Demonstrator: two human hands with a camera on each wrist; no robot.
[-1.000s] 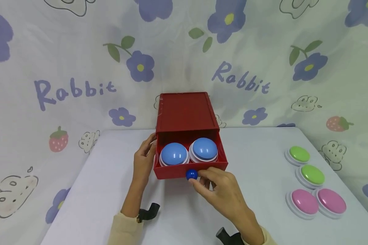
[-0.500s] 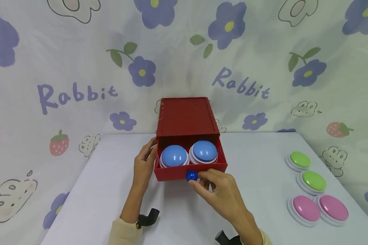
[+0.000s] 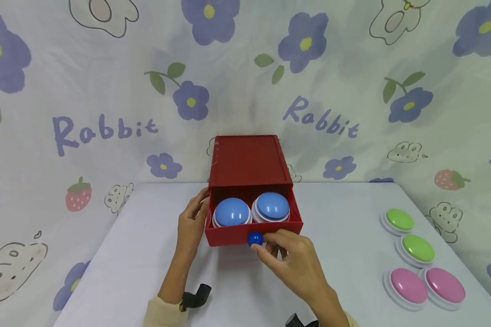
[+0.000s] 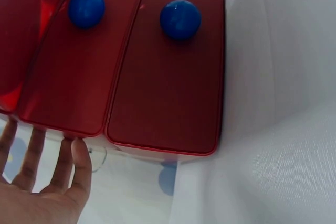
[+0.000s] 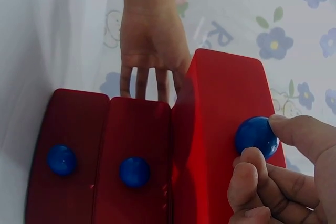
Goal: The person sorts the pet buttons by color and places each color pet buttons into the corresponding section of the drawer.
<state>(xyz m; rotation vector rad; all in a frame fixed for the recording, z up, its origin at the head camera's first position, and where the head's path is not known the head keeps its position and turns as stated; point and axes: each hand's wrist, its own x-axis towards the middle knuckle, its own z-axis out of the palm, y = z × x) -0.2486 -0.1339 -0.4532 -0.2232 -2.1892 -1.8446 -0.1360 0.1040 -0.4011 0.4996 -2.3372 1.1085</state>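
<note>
Rabbit-print cloth [image 3: 245,86] backs a white table [image 3: 335,272]. Right hand [image 3: 296,261]: narrow grip on the blue knob [image 3: 255,238] of a red drawer [image 3: 227,237], which projects from a red cabinet [image 3: 251,161] and holds two blue buttons [image 3: 232,211]. Left hand [image 3: 191,229]: fingers extended, seemingly touching the cabinet's left side, fingertips partly hidden. At right, green buttons [image 3: 419,248] and pink buttons [image 3: 409,285].

red drawer [image 3: 227,237], dk-blue knob [image 3: 254,238], lt-blue btns [image 3: 232,211], grn btns [image 3: 418,248], pink btns [image 3: 409,285], purple-flwr cloth [image 3: 237,109]
</note>
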